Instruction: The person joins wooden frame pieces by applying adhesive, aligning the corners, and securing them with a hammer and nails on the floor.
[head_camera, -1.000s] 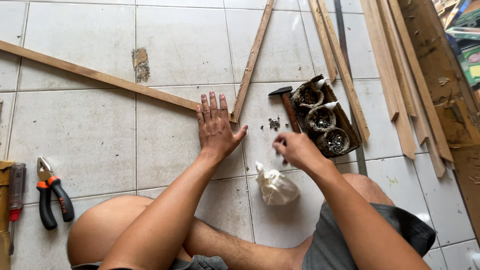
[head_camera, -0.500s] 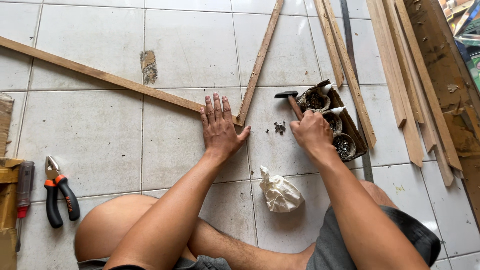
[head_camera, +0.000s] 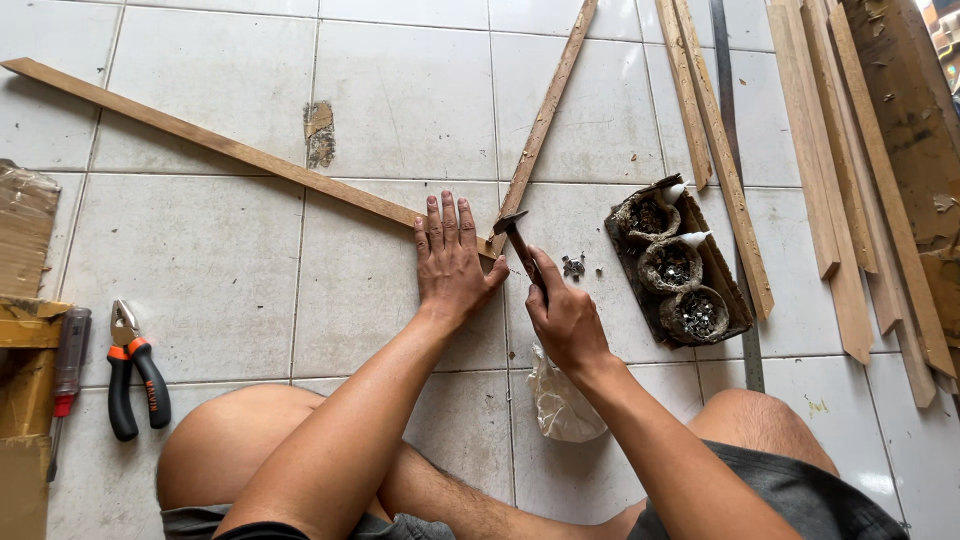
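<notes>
Left hand (head_camera: 452, 262) lies flat, fingers spread, pinning two wood strips (head_camera: 250, 155) where they meet on the floor. Right hand (head_camera: 566, 322) is closed around a hammer (head_camera: 520, 243) just beside it. A misplaced blow could strike the fingers.

An improvised woodworking spot on a white tiled floor (head_camera: 200, 250), likely at a home. Thin wooden strips (head_camera: 840, 200) are lying in a pile at the far right; pliers (head_camera: 135, 370) and a screwdriver (head_camera: 68, 375) are resting at the near left beside cardboard (head_camera: 25, 230). Small pouches of nails (head_camera: 672, 265) are sitting right of centre.
</notes>
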